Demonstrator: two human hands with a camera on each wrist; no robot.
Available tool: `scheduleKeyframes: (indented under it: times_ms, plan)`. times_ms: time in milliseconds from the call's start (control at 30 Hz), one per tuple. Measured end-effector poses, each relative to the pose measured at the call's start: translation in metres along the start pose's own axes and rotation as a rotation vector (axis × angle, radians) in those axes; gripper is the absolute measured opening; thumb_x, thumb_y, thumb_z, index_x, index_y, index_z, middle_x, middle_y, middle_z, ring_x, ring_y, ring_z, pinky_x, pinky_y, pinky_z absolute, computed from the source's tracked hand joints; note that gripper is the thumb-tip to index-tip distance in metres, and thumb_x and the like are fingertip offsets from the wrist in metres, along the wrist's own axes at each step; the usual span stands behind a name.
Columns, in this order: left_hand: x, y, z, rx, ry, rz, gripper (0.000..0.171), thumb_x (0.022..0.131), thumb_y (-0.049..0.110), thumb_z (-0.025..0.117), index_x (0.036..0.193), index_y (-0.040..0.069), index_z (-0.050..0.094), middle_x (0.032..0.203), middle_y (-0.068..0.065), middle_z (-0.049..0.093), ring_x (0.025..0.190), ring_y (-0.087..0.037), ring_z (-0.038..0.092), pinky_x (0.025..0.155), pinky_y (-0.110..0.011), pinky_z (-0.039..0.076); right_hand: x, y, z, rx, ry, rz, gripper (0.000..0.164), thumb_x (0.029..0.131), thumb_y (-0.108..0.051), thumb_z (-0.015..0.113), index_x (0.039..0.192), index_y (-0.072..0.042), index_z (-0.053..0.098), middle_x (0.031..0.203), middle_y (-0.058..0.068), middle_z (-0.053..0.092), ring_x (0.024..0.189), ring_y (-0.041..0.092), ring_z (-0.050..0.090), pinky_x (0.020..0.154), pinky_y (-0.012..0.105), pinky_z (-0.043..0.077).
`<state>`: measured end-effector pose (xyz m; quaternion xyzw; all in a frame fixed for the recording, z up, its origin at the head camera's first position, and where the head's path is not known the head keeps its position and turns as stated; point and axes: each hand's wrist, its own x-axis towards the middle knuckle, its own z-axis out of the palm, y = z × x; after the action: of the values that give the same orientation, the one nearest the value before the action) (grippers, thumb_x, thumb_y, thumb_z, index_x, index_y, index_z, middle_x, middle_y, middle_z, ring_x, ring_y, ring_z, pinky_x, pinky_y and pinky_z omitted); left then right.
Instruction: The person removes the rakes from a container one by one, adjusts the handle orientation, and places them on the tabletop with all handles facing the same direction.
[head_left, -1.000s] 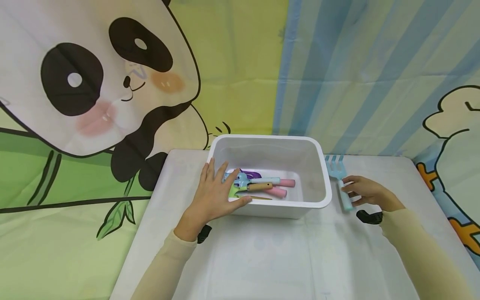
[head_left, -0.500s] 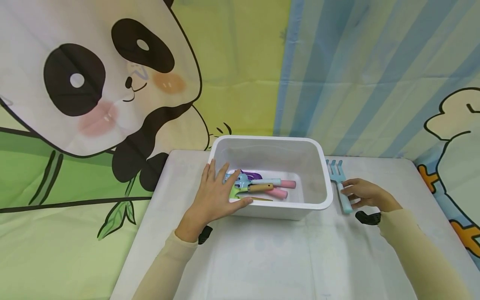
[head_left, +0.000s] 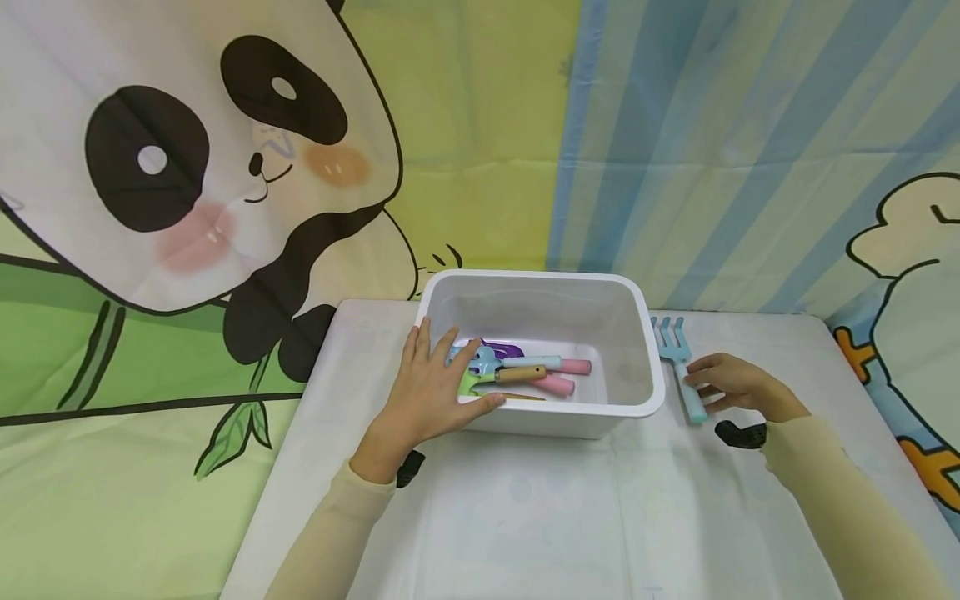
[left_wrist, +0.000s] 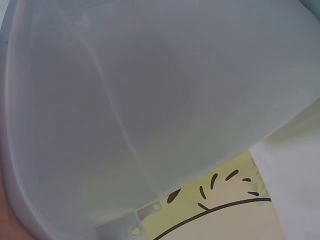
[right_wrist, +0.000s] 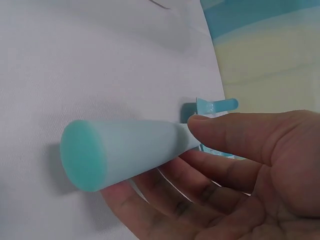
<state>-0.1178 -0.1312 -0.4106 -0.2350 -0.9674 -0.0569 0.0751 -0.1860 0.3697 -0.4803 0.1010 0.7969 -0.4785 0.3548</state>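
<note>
My right hand (head_left: 738, 387) pinches a light blue toy garden rake (head_left: 693, 404) beside the bin, thumb and fingers on its handle. In the right wrist view, the thumb lies at the neck, with fingers behind the pale blue handle (right_wrist: 135, 147) and its mint end cap toward the camera. The rake's tines point away, close along the bin's right side. My left hand (head_left: 420, 396) rests with spread fingers over the front left corner of a white plastic bin (head_left: 540, 407). The left wrist view shows mostly the bin's outer wall (left_wrist: 165, 100).
Inside the bin lie several toy garden tools, among them one with a wooden handle (head_left: 522, 374), a light blue handle (head_left: 528, 362), a pink handle (head_left: 576, 367) and a purple piece (head_left: 506, 350). A printed cloth backdrop (head_left: 480, 125) rises behind the white table (head_left: 525, 517).
The garden rake has turned slightly in my right hand, its tines tipping a little nearer to me. My left hand and the bin stay where they were.
</note>
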Motion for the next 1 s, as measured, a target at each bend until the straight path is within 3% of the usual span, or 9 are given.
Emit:
scheduleKeyframes:
  times_ms: [167,300,533,833,1000]
  plan:
    - [0.001,0.0,0.0,-0.004,-0.008,-0.002,0.097,0.084,0.088,0.031,0.152,0.019,0.046,0.154,-0.018,0.039,0.145,-0.054,0.008,0.116,-0.062,0.003,-0.005,-0.002,-0.003,0.021,-0.007,-0.026,0.052,0.105,-0.013,0.052,0.14,0.02,0.033,0.123,0.026,0.054,0.105,0.035,0.06,0.087,0.049,0.055]
    - [0.002,0.0,0.0,0.001,-0.004,0.006,0.098,0.084,0.088,0.031,0.151,0.019,0.047,0.154,-0.019,0.04,0.145,-0.055,0.01,0.116,-0.063,0.006,-0.015,-0.013,-0.01,0.029,-0.014,-0.058,0.052,0.107,-0.015,0.047,0.143,0.018,0.029,0.134,0.034,0.045,0.113,0.04,0.058,0.091,0.049,0.054]
    - [0.001,-0.001,-0.001,0.018,-0.008,0.001,0.098,0.084,0.088,0.03,0.152,0.019,0.045,0.154,-0.018,0.039,0.145,-0.055,0.01,0.115,-0.064,0.008,-0.041,-0.051,-0.016,-0.048,-0.01,-0.199,0.055,0.108,-0.02,0.047,0.146,0.014,0.028,0.143,0.037,0.035,0.122,0.045,0.053,0.091,0.05,0.053]
    - [0.0,0.0,0.0,0.004,-0.015,-0.004,0.098,0.084,0.088,0.029,0.152,0.02,0.045,0.155,-0.017,0.039,0.145,-0.054,0.008,0.116,-0.062,0.003,-0.073,-0.104,-0.01,-0.07,-0.011,-0.379,0.048,0.107,-0.016,0.049,0.143,0.011,0.033,0.132,0.031,0.046,0.107,0.029,0.063,0.088,0.049,0.055]
    - [0.0,0.0,-0.001,-0.007,-0.012,-0.005,0.098,0.084,0.088,0.03,0.152,0.02,0.046,0.154,-0.017,0.039,0.146,-0.054,0.007,0.116,-0.061,0.001,-0.086,-0.128,-0.002,-0.088,-0.029,-0.441,0.045,0.107,-0.015,0.048,0.143,0.01,0.035,0.134,0.029,0.047,0.111,0.032,0.061,0.089,0.048,0.054]
